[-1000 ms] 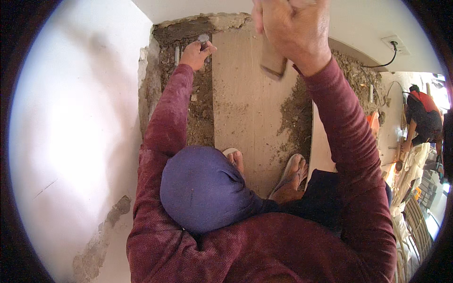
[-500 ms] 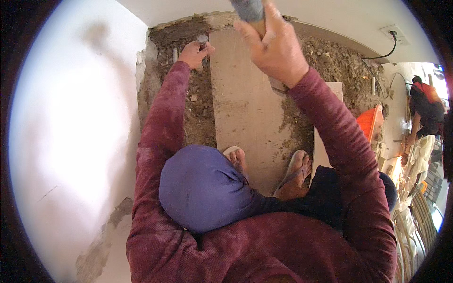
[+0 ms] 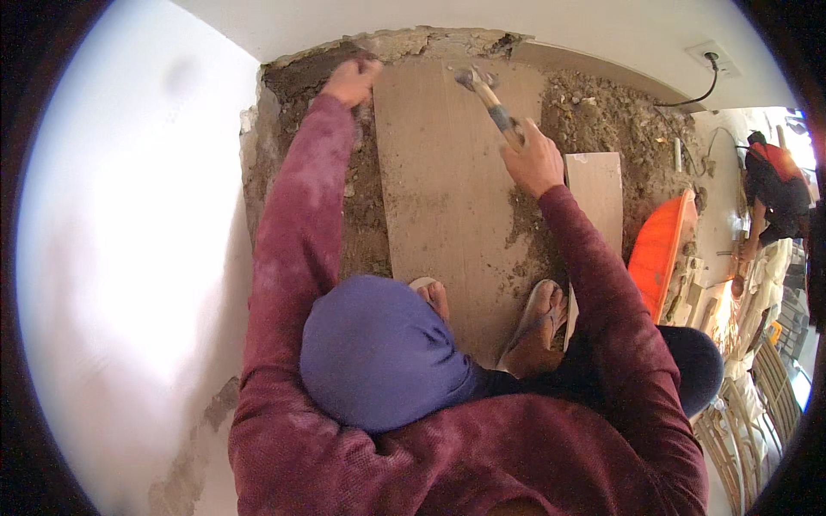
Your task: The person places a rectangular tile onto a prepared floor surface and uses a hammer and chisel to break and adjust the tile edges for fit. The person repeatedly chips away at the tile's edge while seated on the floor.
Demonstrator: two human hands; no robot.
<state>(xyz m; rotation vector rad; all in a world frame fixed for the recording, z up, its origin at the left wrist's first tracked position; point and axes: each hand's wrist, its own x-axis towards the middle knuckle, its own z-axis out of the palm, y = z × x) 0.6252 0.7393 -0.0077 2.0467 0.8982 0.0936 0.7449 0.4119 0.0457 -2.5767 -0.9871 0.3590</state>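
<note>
My right hand (image 3: 535,161) grips a hammer (image 3: 498,112) by the lower end of its handle, above the large board. The hammer has a pale wooden handle with a dark band, and its metal head points away from me. Up at the far left, close to the broken base of the wall (image 3: 456,43), my left hand (image 3: 351,81) is closed with its fingers bent together. What it holds is blurred and mostly hidden. Beneath both arms lies the long beige board (image 3: 447,181) on rough soil, with the hammer head over its far end.
Loose soil and rubble (image 3: 602,107) border the board. A narrower board (image 3: 595,193) lies on the right, beside an orange tub (image 3: 658,249). A black cable (image 3: 712,77) hangs from a wall socket. Far right, another person (image 3: 774,189) works amid sparks (image 3: 727,314). My sandalled feet (image 3: 538,314) are near.
My right hand has swung the hammer down and towards me from its raised position. The left hand has shifted slightly farther away, nearer the wall base.
</note>
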